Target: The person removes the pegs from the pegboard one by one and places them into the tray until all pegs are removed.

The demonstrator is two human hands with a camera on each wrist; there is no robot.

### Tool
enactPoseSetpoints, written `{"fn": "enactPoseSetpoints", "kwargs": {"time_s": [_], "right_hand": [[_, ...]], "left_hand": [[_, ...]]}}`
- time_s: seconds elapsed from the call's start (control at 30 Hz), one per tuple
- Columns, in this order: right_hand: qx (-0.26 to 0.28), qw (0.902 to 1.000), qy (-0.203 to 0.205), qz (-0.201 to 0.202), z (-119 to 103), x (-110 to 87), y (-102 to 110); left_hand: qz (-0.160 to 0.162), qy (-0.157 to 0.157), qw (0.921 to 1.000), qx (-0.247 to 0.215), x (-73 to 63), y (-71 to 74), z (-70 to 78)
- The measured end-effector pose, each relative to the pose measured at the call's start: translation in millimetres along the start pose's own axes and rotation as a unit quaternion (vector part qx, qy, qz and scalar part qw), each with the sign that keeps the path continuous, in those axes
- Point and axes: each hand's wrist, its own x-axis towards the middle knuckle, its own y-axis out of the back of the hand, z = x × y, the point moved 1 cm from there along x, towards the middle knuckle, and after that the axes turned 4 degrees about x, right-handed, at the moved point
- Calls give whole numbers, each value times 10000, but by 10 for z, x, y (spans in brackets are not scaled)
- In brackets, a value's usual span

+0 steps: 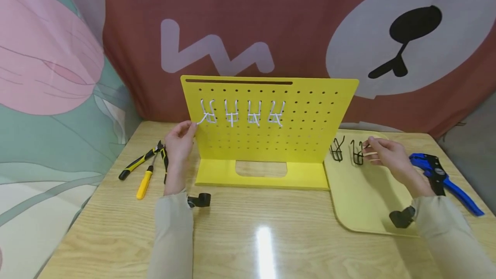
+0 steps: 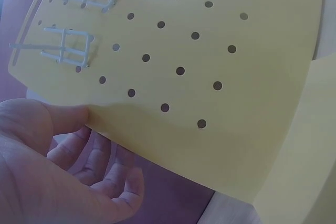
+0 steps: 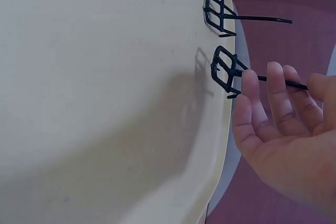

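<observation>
A yellow pegboard (image 1: 306, 137) stands upright on its base, with several white wire hooks (image 1: 253, 113) hung in a row across its upper part. At the board's left edge my left hand (image 1: 181, 141) pinches it, thumb (image 2: 71, 118) on the front face and fingers behind. My right hand (image 1: 387, 154) is over the pale yellow tray (image 1: 368, 206). Between its thumb and fingers it holds the prong of a black wire hook (image 3: 224, 72). A second black hook (image 1: 336, 152) is on the tray just left of that one.
Left of the board lie yellow-black pliers (image 1: 139, 162) and a yellow-handled screwdriver (image 1: 144, 183). Blue wire strippers (image 1: 461, 195) lie beside the tray's right edge. A printed cloth (image 1: 232, 20) hangs behind the wooden table (image 1: 224, 236).
</observation>
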Motion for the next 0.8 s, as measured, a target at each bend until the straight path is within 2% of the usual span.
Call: {"fn": "enactPoseSetpoints", "kwargs": {"time_s": [0.13,0.3,0.47,0.8], "right_hand": [[-109,9999,-29,-89,3,78,-47],[-1,9998,-66,-190,-6,131,-124],[-172,9996,-30,-200,-35,163,-191],[-103,9996,-194,164,-33,215,-247]], "left_hand": [[7,-39,10000,32,3,9,7],[11,-41,10000,74,-3,14,-1],[-2,-20,10000,34,3,-1,-2],[1,44,10000,19,-4,3,-2]]}}
